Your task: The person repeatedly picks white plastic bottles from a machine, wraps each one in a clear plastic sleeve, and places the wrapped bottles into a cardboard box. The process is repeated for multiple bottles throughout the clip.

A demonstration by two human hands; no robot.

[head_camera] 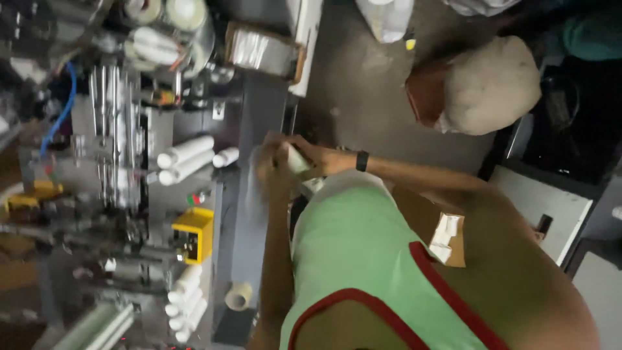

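Both hands meet at the machine's edge: the right hand is closed around a small white tube, the left hand pinching its end. It looks light, smooth, slightly squashy; best held mid-body.

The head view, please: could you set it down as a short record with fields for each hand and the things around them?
left hand: blurred hand at the edge of the grey machine table, on a pale see-through wrap
right hand: hand with a dark wristband, grips a small white tube
contact: both hands meet at the tube
nearby: white tubes lying on the machine, a yellow box, a tape roll, an open cardboard box
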